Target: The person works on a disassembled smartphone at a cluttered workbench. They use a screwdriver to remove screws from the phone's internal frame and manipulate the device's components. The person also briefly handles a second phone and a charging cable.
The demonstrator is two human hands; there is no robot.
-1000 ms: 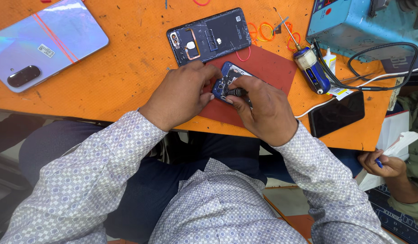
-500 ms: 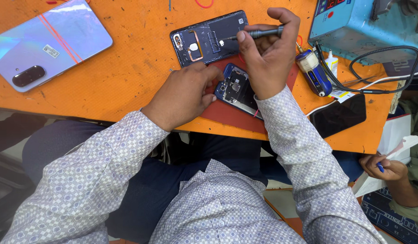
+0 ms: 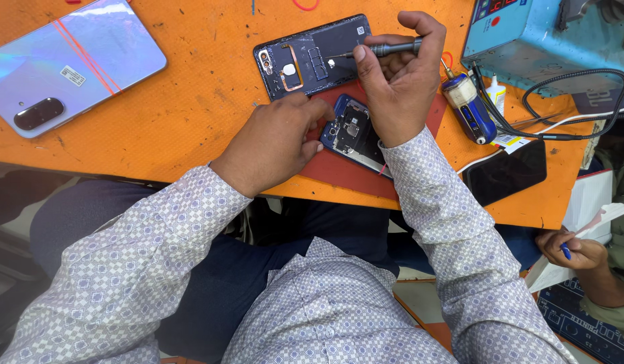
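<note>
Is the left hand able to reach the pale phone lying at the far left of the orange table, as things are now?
Probably yes. The left hand rests beside the opened phone and holds nothing visible. Only bare orange table lies between it and the pale phone, so the way looks free.

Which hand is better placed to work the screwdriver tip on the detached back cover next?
Right. The right hand already grips the screwdriver, its tip over the back cover. The left hand rests on the opened phone, steadying it.
</note>
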